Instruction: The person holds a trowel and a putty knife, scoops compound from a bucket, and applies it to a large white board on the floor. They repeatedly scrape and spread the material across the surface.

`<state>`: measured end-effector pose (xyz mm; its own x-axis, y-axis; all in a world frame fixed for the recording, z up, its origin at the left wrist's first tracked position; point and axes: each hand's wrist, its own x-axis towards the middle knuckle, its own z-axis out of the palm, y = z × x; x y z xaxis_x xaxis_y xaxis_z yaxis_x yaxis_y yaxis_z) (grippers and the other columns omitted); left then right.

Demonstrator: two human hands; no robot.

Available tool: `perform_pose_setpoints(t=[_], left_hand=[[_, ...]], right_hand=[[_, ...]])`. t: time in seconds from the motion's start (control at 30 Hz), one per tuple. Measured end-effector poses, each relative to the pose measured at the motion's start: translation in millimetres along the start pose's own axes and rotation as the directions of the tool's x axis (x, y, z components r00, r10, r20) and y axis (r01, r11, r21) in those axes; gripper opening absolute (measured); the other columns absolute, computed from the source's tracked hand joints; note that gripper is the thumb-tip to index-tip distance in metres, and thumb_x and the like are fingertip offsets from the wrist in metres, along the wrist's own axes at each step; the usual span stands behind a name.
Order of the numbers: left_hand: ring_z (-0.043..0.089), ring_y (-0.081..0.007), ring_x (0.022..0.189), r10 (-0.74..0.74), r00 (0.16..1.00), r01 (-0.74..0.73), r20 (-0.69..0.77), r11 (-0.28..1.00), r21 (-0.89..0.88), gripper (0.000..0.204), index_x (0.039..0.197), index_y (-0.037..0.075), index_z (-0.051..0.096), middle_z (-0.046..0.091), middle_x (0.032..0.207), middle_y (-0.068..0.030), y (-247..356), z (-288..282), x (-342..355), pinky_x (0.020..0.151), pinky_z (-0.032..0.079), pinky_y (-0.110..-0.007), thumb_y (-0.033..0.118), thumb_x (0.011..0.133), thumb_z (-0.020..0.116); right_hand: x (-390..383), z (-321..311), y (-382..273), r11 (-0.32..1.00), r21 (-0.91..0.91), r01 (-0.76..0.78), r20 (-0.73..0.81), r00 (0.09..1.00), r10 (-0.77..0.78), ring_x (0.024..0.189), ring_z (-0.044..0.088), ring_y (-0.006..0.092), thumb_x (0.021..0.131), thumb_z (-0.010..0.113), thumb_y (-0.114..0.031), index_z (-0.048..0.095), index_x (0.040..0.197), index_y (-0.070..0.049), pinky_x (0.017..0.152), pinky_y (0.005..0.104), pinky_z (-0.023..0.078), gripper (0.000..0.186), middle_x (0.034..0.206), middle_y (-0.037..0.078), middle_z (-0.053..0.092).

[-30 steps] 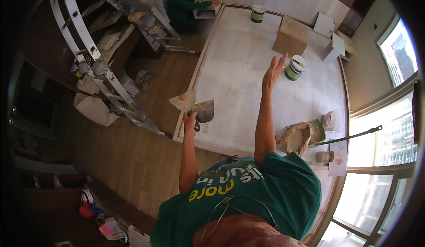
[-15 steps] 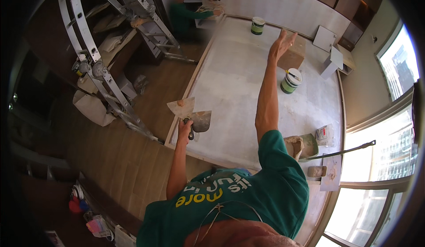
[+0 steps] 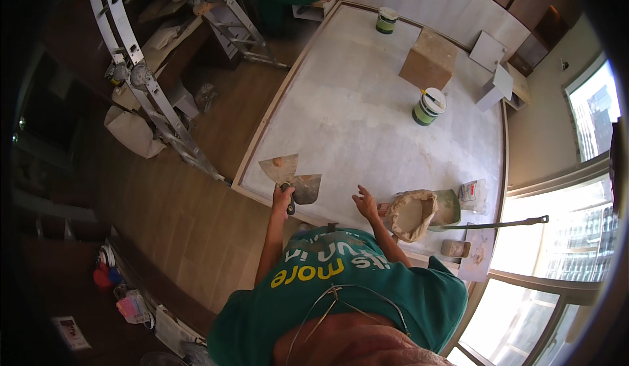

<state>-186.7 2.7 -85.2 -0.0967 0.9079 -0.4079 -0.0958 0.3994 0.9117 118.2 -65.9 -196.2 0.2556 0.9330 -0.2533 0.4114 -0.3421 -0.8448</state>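
My left hand is closed round the dark handles of two putty knives, held near the front edge of the big pale platform. Their wide metal blades fan apart: one putty knife points up with a tan smear on it, and the other putty knife leans right. My right hand holds nothing and has its fingers apart over the platform. Just right of it stands an open paper-like bag with pale material inside. Behind the bag is a green bucket.
A long rod sticks out beyond the bag toward the windows. Farther off are a cardboard box and two lidded green-and-white pails. An aluminium ladder stands left. A co-worker in a green sleeve works at the far left corner.
My right arm, stretched far forward before, has drawn back toward my body beside the bag. The bag's opening now shows fully. My left hand keeps the two putty knives.
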Motion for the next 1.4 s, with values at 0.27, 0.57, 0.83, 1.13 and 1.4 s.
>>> perform_pose_setpoints(t=[0.27, 0.57, 0.83, 1.13, 1.4], left_hand=[[0.055, -0.0163, 0.088, -0.128, 0.979, 0.107, 0.157, 0.985, 0.137, 0.042, 0.120, 0.006, 0.053, 0.058, 0.099, -0.0046, -72, 67, -40, 0.080, 0.046, -0.030, 0.014, 0.080, 0.064], [0.054, -0.0170, 0.098, -0.104, 0.897, 0.069, 0.430, 0.993, 0.098, 0.051, 0.130, 0.004, 0.050, 0.058, 0.108, -0.0053, -32, 212, -88, 0.087, 0.044, -0.031, 0.016, 0.083, 0.065], [0.056, -0.0166, 0.098, 0.013, 0.955, 0.013, 0.297, 0.996, -0.087, 0.051, 0.132, 0.004, 0.049, 0.058, 0.112, -0.0057, -42, 191, -89, 0.088, 0.045, -0.030, 0.012, 0.083, 0.065], [0.058, -0.0188, 0.099, 0.004, 0.990, 0.005, 0.141, 0.998, -0.062, 0.053, 0.130, 0.003, 0.050, 0.059, 0.113, -0.0072, -49, 176, -71, 0.088, 0.046, -0.030, 0.012, 0.080, 0.065], [0.053, -0.0159, 0.095, -0.021, 0.971, 0.004, 0.238, 0.997, 0.073, 0.043, 0.122, 0.007, 0.053, 0.056, 0.104, -0.0041, -8, 212, -51, 0.085, 0.044, -0.030, 0.017, 0.082, 0.066]], right_hand=[[-127, -155, 89, 0.978, 0.087, -0.190, -0.202, 0.958, 0.204, 0.089, 0.071, 0.0259, 0.091, 0.061, -0.021, 0.058, 0.132, -0.003, 0.080, 0.0355, 0.054, 0.044, 0.104, 0.020, 0.071], [-41, -201, 86, 0.998, 0.054, 0.022, -0.277, 0.961, -0.006, 0.089, 0.071, 0.0262, 0.093, 0.062, -0.023, 0.060, 0.130, -0.007, 0.079, 0.0354, 0.054, 0.040, 0.103, 0.018, 0.071], [-21, -159, 77, 0.998, 0.043, 0.053, -0.058, 0.997, -0.050, 0.094, 0.070, 0.0291, 0.092, 0.061, -0.024, 0.059, 0.131, -0.008, 0.083, 0.0385, 0.054, 0.042, 0.107, 0.017, 0.071], [-12, -141, 67, 0.996, -0.007, 0.086, 0.115, 0.990, -0.084, 0.091, 0.070, 0.0297, 0.092, 0.061, -0.025, 0.056, 0.134, -0.008, 0.080, 0.0380, 0.055, 0.046, 0.106, 0.017, 0.071], [0, -172, 95, 1.000, 0.003, 0.015, -0.058, 0.998, -0.015, 0.094, 0.070, 0.0303, 0.091, 0.061, -0.025, 0.059, 0.132, -0.005, 0.083, 0.0387, 0.054, 0.046, 0.106, 0.018, 0.071]])
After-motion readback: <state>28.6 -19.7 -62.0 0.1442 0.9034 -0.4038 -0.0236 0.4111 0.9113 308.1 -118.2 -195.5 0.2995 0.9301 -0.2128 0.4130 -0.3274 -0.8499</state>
